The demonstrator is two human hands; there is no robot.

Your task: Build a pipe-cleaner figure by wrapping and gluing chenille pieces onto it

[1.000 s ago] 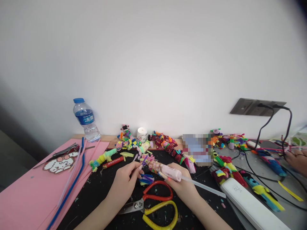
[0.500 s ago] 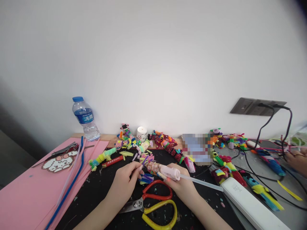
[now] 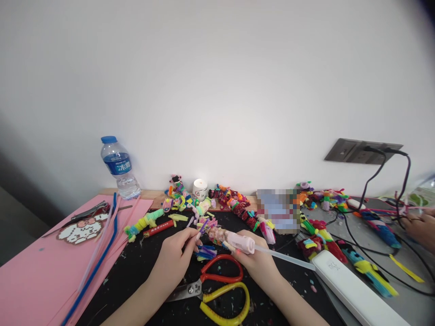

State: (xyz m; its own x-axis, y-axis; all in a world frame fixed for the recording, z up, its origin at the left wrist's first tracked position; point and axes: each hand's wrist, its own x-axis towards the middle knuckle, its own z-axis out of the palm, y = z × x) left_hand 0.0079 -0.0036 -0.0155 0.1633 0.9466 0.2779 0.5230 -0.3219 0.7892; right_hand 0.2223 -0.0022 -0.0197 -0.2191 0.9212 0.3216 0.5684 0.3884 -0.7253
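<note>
My right hand (image 3: 255, 262) grips a pale pink glue gun (image 3: 242, 242) with a clear glue stick (image 3: 285, 258) running out behind it to the right. Its nozzle points left at a small craft piece (image 3: 215, 232) wrapped in colourful pipe-cleaner bits. My left hand (image 3: 176, 254) pinches a short purple pipe-cleaner piece (image 3: 203, 226) against that craft piece. Both hands hover just above the black mat (image 3: 142, 267).
Red and yellow scissors (image 3: 220, 290) lie below the hands. Pink sheets (image 3: 37, 276) with pipe cleaners and a water bottle (image 3: 118, 168) sit left. Finished colourful figures line the back. A white power strip (image 3: 350, 290), cables and another person's hand (image 3: 421, 226) are right.
The view has shifted slightly left and down. My hands keep the same hold, with the glue gun edged a little toward the craft piece.
</note>
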